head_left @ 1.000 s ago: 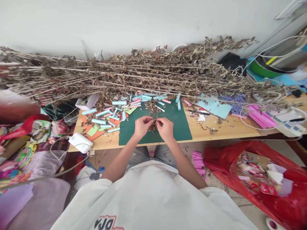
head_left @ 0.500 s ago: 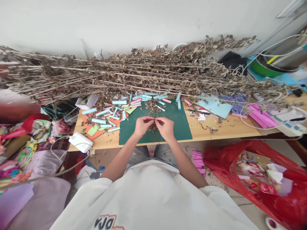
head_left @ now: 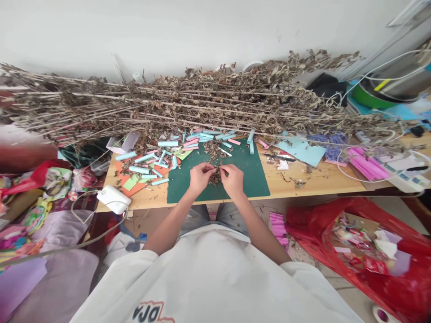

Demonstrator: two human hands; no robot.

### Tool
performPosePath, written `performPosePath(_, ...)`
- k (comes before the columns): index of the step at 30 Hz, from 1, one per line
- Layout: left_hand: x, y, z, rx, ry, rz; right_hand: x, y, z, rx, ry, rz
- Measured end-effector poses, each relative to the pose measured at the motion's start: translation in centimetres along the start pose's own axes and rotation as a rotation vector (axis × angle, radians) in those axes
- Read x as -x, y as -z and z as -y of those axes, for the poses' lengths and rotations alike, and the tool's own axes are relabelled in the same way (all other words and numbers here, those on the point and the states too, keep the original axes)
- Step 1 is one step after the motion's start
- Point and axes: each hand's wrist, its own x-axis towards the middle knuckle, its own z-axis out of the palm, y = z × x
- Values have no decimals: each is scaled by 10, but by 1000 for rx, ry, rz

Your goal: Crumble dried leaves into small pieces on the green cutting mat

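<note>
Two bare hands, the left hand (head_left: 200,179) and the right hand (head_left: 233,181), meet over crumbled, dry, grey-brown leaves (head_left: 214,180) on a dark green rectangular cutting mat (head_left: 251,180).
Black lettering outlined in red (head_left: 147,312) marks the white cloth T-shirt (head_left: 215,273); it stands upside down, cut by the lower edge, and cannot be read with certainty. The leaves look brittle and curled, heaped between and just below the hands, with a second small heap (head_left: 211,148) farther back on the mat. Thumb and fingers of each hand curl toward one another, the two hands slightly apart; whether they pinch a scrap is too small to tell. Pale blue and pink paper tubes (head_left: 139,170) litter the light wooden table (head_left: 323,185), before long dried stalks (head_left: 202,105).
</note>
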Motion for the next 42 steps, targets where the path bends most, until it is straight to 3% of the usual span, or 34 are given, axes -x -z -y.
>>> performPosePath(6, -4, 2, 0, 264, 124, 36, -4, 6, 3, -310, -28, 56)
performPosePath(9, -3, 4, -2, 276, 139, 75, -4, 7, 5, -337, -31, 50)
performPosePath(12, -1, 3, -4, 139, 94, 87, -2, 3, 4, -264, -38, 69)
performPosePath(17, 5, -3, -6, -161, -103, 67, 2, -3, 2, 23, 56, 106)
performPosePath(23, 3, 0, 1, -421, -305, 81, -1, 6, 0, 170, 73, 145)
performPosePath(31, -2, 6, 7, -396, -362, 167, -7, 13, -7, 55, -8, 114)
performPosePath(36, -7, 15, -6, -452, -363, 102, -30, 16, -21, 32, -64, 73)
performPosePath(42, -44, 33, 6, -756, -323, -1, -71, 5, -34, 242, 6, 280)
